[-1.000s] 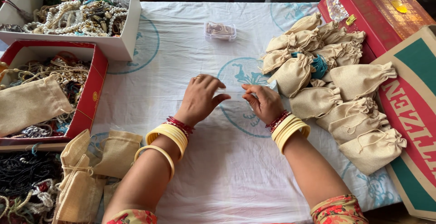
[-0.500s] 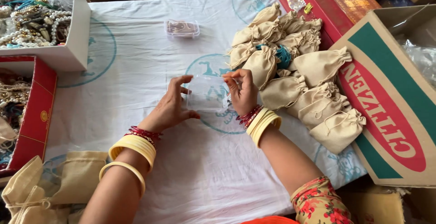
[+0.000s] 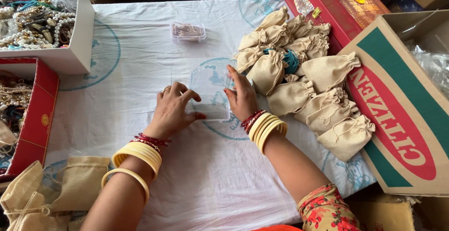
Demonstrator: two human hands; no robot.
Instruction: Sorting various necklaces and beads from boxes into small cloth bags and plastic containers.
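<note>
Both my hands hold a small clear plastic box [image 3: 210, 93] over the white printed cloth [image 3: 140, 86]; its lid stands opened upward. My left hand [image 3: 172, 111] grips its left side with fingers and thumb. My right hand [image 3: 241, 97] holds its right side. Yellow and red bangles sit on both wrists. A second small clear box [image 3: 187, 31], shut with something pale inside, lies farther back on the cloth.
A heap of beige drawstring pouches [image 3: 304, 81] lies right of my hands. A large cardboard carton [image 3: 402, 114] and a red box [image 3: 336, 1] stand at the right. A white box of beads [image 3: 39, 22] and a red box [image 3: 35, 114] stand left; more pouches [image 3: 51, 193] lie bottom left.
The clear box was raised between my hands and now sits lower with its lid swung open. The camera view shifted left to right across the table.
</note>
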